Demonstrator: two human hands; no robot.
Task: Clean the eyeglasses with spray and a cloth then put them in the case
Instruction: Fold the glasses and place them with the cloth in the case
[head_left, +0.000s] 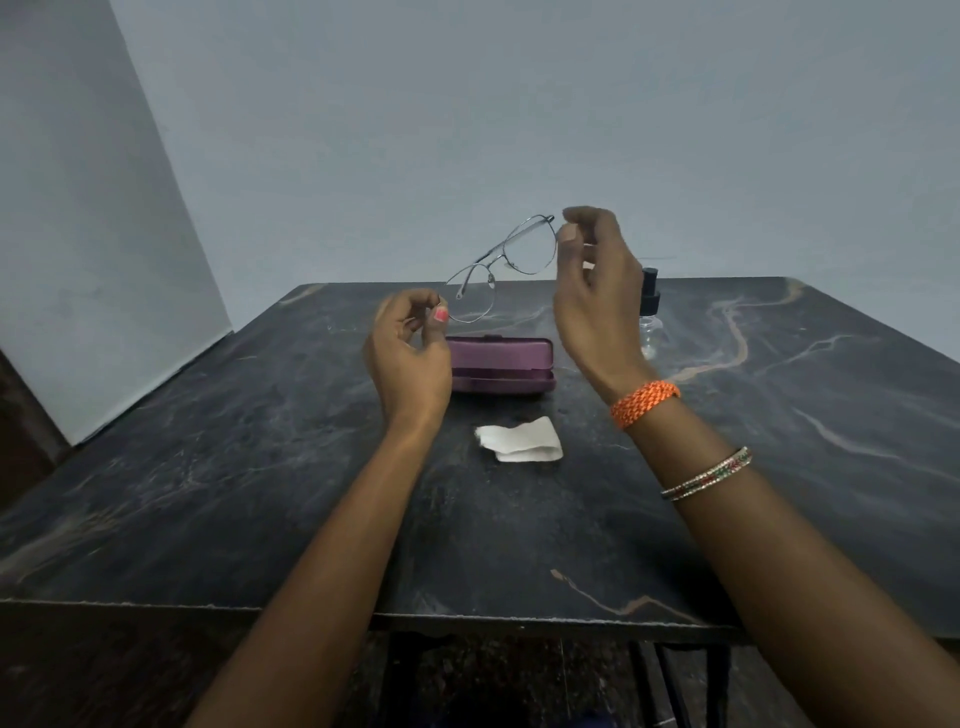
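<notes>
Overhead, thin silver wire-rim eyeglasses (498, 270) held up in the air above the far half of a dark marbled table (208, 467), tilted so that the right-hand lens sat higher than the left. Clear lenses, double bridge bar, nose pads visible between the rims. Left hand (410, 358) pinched at thumb and forefinger on the lower outer edge of the frame, thumbnail painted pink; remaining fingers curled loosely. Right hand (597, 291) pinched likewise on the upper outer edge, other fingers half curled. Orange braided wristband (644, 402) and two thin bangles (706, 473) worn on the right forearm.

Below the glasses, closed purple hard case (501, 364) lying flat on the table, its left end hidden behind the left hand. Nearer the viewer, crumpled white cloth (519, 441) resting on the tabletop, apart from the case. Clear spray bottle (649, 312) with black nozzle standing upright to the right of the case, partly hidden behind the right hand and wrist. Plain pale wall (363, 130) behind the table.
</notes>
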